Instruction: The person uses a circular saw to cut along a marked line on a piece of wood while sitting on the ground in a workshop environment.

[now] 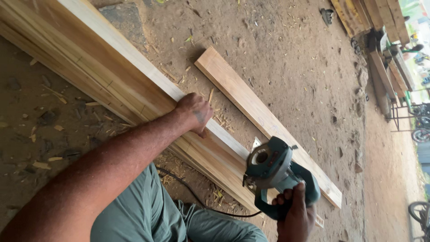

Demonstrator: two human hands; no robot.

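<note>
Nearest me, my right hand (295,215) wraps its fingers tight round the rear handle of the teal circular saw (275,172), which sits on the edge of the stacked planks (103,67), its black cord (192,192) trailing back past my green trousers (148,215). I judge the saw heavy and apt to kick, so the handle is the only sound place to grip it. The blade itself is hidden under the guard. Farther up, my left hand (195,112) presses down on the top plank, fingers curled over its far edge; the timber looks stiff, long and weighty. Beyond lies a single loose board (264,118) on sawdusty ground (295,58). Distant lumber (376,27) is cut off.
</note>
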